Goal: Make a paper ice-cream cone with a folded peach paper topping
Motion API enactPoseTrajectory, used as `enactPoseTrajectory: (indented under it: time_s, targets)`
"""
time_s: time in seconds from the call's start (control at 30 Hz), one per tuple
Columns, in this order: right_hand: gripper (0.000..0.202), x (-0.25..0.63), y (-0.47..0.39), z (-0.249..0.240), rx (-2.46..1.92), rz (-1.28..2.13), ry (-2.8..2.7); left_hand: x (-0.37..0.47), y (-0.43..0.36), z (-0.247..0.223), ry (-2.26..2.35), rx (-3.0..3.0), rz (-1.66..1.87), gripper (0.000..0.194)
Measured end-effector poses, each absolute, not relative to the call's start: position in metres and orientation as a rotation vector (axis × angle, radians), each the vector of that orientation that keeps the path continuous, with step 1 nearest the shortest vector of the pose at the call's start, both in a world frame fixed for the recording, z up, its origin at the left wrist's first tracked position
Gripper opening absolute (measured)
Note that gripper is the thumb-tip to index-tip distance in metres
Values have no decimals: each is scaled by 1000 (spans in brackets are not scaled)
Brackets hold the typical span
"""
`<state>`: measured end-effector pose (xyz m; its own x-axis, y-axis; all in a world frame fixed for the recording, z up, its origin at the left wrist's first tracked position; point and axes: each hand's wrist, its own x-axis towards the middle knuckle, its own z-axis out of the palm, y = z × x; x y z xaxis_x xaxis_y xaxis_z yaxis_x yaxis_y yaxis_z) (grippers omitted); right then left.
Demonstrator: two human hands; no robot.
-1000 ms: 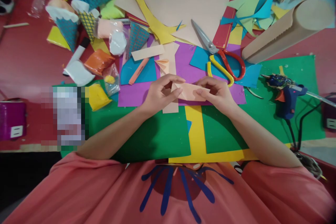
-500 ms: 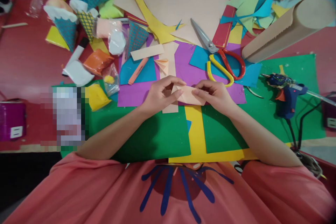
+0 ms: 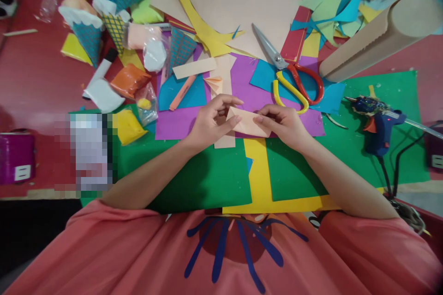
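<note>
A small folded piece of peach paper (image 3: 247,122) is held between both hands above the purple sheet's front edge. My left hand (image 3: 216,120) pinches its left end with the thumb on top, the index finger raised a little behind it. On the right end, my right hand (image 3: 282,124) grips with thumb and fingers. Under the hands runs a longer peach strip (image 3: 224,141). Just beyond them lie a small pleated peach piece (image 3: 214,85), a cream strip (image 3: 194,68) and an orange marker (image 3: 182,93).
Open scissors (image 3: 277,60) lie behind my right hand. A blue glue gun (image 3: 379,124) with its cable is at the right, below a paper roll (image 3: 367,41). Decorated cones (image 3: 85,34) and clay packets (image 3: 129,126) are at the left.
My left index finger has lifted slightly off the folded paper, showing more of its upper left corner. My right hand has hardly moved.
</note>
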<state>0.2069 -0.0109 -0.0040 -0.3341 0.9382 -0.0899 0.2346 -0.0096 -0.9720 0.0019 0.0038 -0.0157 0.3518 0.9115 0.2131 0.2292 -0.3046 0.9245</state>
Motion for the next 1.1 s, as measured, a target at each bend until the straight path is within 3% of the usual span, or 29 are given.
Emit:
enactPoseTrajectory:
  time_s: [0.5, 1.1]
  targets:
    - [27, 207, -16, -4, -1168, 886, -1828, 1, 4, -14, 1060, 1605, 980, 36]
    - [25, 206, -15, -5, -1229, 947, -1810, 3, 6, -17, 1165, 1537, 963, 35]
